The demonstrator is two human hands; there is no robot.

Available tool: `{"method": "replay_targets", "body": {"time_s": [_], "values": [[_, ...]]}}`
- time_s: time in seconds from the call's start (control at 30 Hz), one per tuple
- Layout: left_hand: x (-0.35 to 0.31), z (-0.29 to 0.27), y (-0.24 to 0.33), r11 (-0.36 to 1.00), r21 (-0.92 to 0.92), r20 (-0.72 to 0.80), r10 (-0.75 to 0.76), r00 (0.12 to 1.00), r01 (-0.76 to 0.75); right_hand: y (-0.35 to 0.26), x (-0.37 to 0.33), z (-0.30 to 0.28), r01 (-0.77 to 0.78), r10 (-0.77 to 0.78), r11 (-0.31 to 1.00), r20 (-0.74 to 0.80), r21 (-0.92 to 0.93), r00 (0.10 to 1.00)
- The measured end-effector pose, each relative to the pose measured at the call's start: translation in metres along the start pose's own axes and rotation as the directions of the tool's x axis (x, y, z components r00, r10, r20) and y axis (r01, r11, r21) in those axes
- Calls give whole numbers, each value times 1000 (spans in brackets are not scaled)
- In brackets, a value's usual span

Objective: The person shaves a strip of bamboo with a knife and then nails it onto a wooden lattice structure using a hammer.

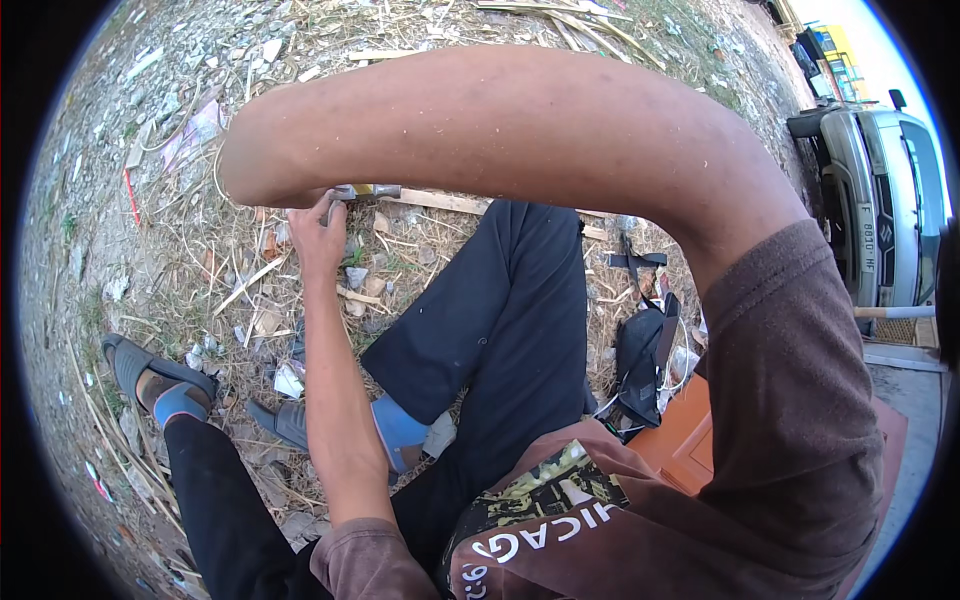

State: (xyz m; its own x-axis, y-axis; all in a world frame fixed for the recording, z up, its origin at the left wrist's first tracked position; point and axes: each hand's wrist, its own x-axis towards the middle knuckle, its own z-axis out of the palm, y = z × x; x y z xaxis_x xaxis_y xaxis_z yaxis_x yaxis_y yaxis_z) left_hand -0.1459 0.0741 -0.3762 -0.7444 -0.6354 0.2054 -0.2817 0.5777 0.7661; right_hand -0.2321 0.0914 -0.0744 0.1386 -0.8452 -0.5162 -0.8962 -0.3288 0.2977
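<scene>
My left hand point(320, 235) reaches up from the lower edge, its fingers closed at a small grey metal tool point(372, 191) with a yellow part. What kind of tool it is does not show. A pale wooden strip point(440, 201) runs rightward from the tool and passes behind my raised knee. My right arm sweeps across the top of the view from the right, close to the camera. At its far left end my right hand point(250, 160) is smeared, close above the left one. Its fingers and anything in them are hidden.
Dry straw, wood slivers and stones litter the ground. A black bag point(642, 360) with straps lies beside my right leg, next to an orange-brown panel point(680, 440). Long wood strips point(570, 22) lie at the top. A silver vehicle point(890, 205) stands at the far right.
</scene>
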Motion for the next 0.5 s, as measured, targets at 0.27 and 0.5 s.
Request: {"method": "replay_targets", "body": {"time_s": [0.27,0.5], "values": [[-1,-7,11,1000,-7,34,-9,999,10,2,4,2,9,-8,1000,-41,16,999],[-1,-8,11,1000,15,33,-13,999,12,2,7,2,5,-3,1000,-103,23,995]]}}
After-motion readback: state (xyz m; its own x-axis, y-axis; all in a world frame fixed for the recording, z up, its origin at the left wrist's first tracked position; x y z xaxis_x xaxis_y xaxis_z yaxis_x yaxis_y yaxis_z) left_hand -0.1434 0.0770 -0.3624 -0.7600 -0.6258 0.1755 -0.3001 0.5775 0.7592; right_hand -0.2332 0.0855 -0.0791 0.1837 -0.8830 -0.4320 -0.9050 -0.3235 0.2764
